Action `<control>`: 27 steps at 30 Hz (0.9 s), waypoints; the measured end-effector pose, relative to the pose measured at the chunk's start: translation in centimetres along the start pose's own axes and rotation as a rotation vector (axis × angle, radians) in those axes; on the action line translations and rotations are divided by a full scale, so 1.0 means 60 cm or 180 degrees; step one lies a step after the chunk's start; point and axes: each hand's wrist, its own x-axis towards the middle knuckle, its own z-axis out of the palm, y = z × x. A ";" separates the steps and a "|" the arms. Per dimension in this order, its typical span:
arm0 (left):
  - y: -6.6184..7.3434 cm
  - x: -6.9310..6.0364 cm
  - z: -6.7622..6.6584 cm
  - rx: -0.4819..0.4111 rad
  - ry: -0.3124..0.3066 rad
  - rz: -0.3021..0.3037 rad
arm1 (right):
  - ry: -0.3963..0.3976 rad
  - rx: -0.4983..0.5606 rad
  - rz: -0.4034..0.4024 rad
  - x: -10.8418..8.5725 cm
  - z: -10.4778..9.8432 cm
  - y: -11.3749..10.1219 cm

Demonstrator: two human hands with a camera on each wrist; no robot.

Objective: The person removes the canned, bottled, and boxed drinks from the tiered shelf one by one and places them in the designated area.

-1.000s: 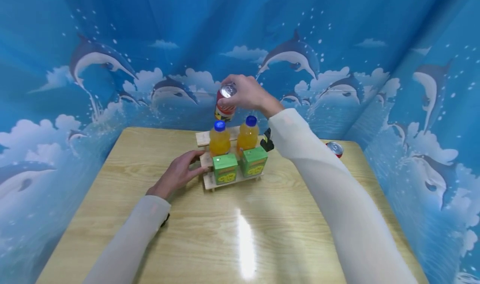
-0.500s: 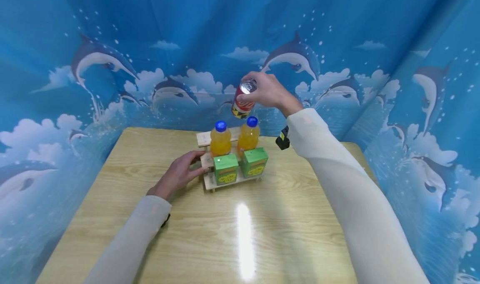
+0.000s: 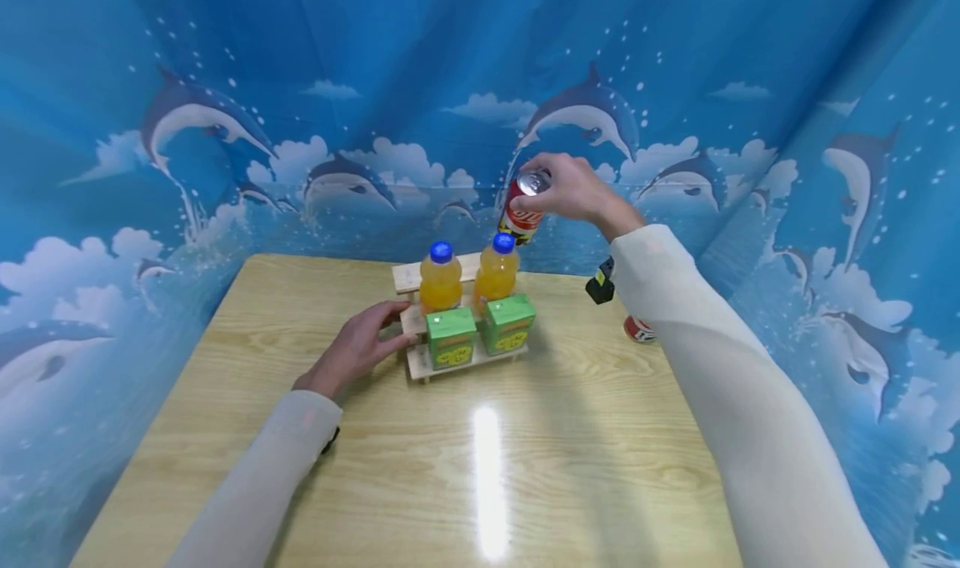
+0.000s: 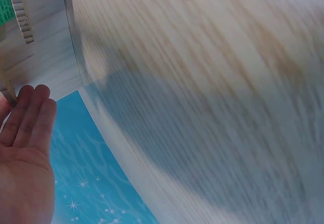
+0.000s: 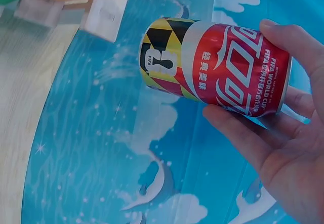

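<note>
- One red FIFA World Cup drink can [image 3: 521,218] hangs tilted in the right hand [image 3: 576,186] in the head view, level with the far side of the wooden rack [image 3: 407,278]; whether it touches a bottle cap I cannot tell.
- Same view, between the two hands: the stepped rack carries a left bottle [image 3: 439,290] and a right bottle [image 3: 495,278], blue-capped with orange drink inside, and in front of them a left carton [image 3: 452,347] and a right carton [image 3: 509,326], both green, contents hidden.
- The left hand [image 3: 356,347] grips the rack's end, which probably steadies it. On the bench [image 3: 390,468], near the right forearm, a second red can [image 3: 639,329] is partly covered by the sleeve.
- Left wrist view: straight-looking fingers lie along a thin slat, the thumb mostly out of sight.
- Right wrist view: thumb and fingers hold the can near its top end, leaving the checkered base free.
- Handling, as a judgement: stiff-walled but dentable, smooth and perhaps slippery if damp, fairly heavy if full; fill unknown. The upper-side hold suits it, with light, even pressure.
</note>
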 end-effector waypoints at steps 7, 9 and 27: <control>0.001 0.001 -0.001 0.0027 -0.0023 0.0004 | -0.0092 -0.0043 0.0106 -0.012 -0.006 0.031; 0.001 0.001 -0.001 0.0033 -0.0017 0.0010 | -0.0125 -0.0030 0.0119 -0.015 -0.006 0.040; -0.001 0.001 -0.001 0.0022 -0.0038 -0.0066 | -0.0175 -0.0050 0.0215 -0.047 0.015 0.114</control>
